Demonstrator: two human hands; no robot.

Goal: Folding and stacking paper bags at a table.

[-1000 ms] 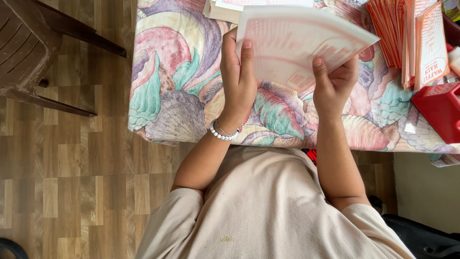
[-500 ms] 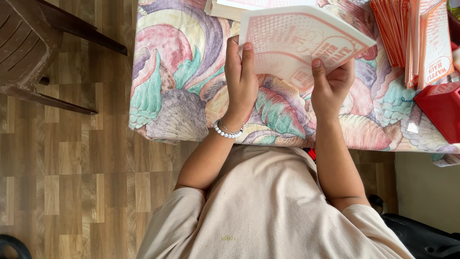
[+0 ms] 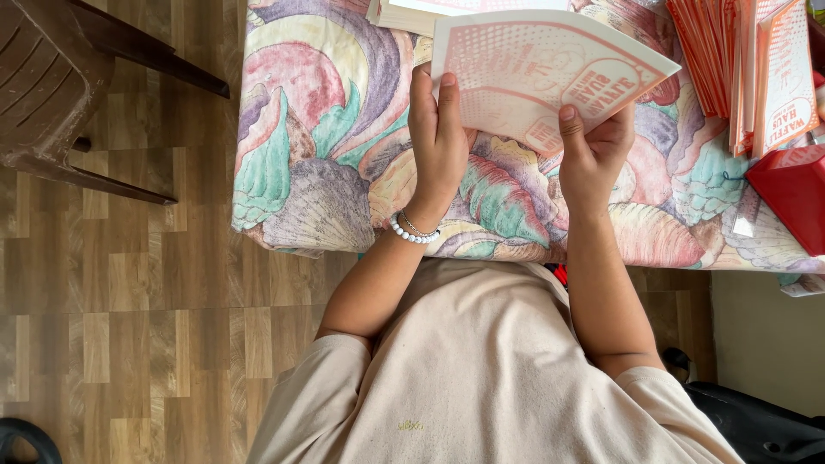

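Head view looks straight down, and nearest to me I see a beige shirt [image 3: 498, 378] filling the lower middle, with both bare forearms reaching up from it toward the table [image 3: 335, 163]. Wooden floor [image 3: 120, 292] lies to the left of the body.

My left hand [image 3: 438, 142] wears a bead bracelet [image 3: 411, 232] at the wrist. Its grip is closed on the lower left edge of a paper bag [image 3: 537, 69], fingers [image 3: 447, 103] lying flat over the printed face. My right hand [image 3: 593, 155] pinches the same bag at its lower right part, thumb [image 3: 569, 129] on top and the other fingers curled underneath. So both grips clamp the bag, which is flat, white with pink-orange print, and held just above the table, tilted so its right corner points toward the far right.

Under the hands the table wears a cloth with big pastel swirls in pink, green and purple, its edge hanging down just in front of my body.

Farther out, a stack of flat sheets [image 3: 412, 10] sits at the top edge, partly hidden behind the bag. To the right stands a row of orange bags [image 3: 739, 69], packed upright together, and beside them a red box [image 3: 795, 202] at the table's right edge. A dark brown chair [image 3: 51, 77] stands on the floor at the far left, well apart from the table.
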